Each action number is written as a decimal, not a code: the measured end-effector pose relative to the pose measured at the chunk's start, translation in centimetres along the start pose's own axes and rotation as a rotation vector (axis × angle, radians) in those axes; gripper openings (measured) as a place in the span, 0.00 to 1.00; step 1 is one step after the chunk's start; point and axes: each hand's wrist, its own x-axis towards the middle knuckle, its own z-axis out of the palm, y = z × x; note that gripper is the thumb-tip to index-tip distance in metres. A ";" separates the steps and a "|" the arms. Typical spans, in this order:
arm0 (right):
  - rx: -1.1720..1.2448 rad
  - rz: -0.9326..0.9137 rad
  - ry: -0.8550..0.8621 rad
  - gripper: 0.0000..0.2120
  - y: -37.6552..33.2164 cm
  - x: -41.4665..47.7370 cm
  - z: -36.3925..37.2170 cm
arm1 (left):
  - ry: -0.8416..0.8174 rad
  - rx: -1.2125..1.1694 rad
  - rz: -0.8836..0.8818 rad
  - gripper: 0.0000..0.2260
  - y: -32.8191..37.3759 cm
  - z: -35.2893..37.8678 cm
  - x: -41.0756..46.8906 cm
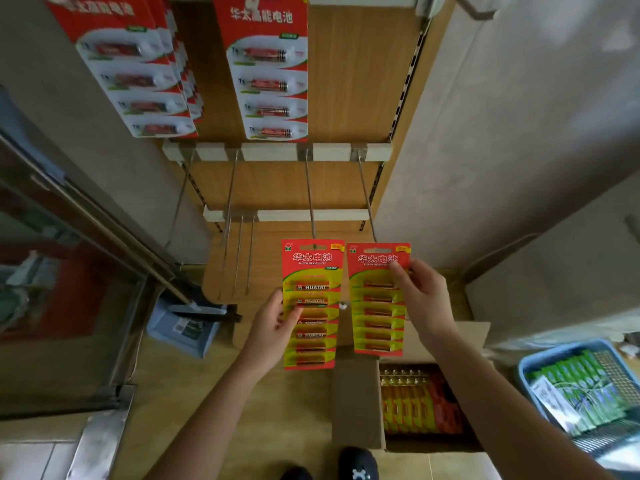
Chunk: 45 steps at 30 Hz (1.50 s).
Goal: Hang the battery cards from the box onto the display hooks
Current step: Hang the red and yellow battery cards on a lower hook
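Two battery cards raised to the hook tips: left card pinched at its edge by left hand, slot at the end of a hook; right card pinched near the top by right hand, just under the neighbouring hook. Threading step, seemingly. Next: line up each slot, slide back. Below, open box with more cards; wooden panel behind; blue basket at right; tiled floor.

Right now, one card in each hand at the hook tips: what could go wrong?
1. The left hand pinches the left card by its side edge, well below the hole; the top could twist off the left hook.
2. The top of the right card is just at the tip of the right hook; whether it is threaded is unclear, so the right hand letting go might drop it.
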 end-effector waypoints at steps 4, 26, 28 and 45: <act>0.054 -0.022 0.006 0.06 0.0 0.8 0.2 | 0.001 -0.013 0.033 0.09 -0.8 0.1 0.6; 0.062 -0.083 -0.038 0.05 2.1 5.4 1.0 | 0.029 -0.043 0.091 0.10 -2.3 0.5 4.0; 0.050 -0.083 -0.037 0.06 1.8 6.5 1.3 | 0.045 -0.015 0.078 0.10 -1.9 0.4 5.2; -0.257 -0.044 0.043 0.12 -1.4 17.5 4.0 | 0.317 0.412 -0.111 0.12 2.6 -0.2 17.4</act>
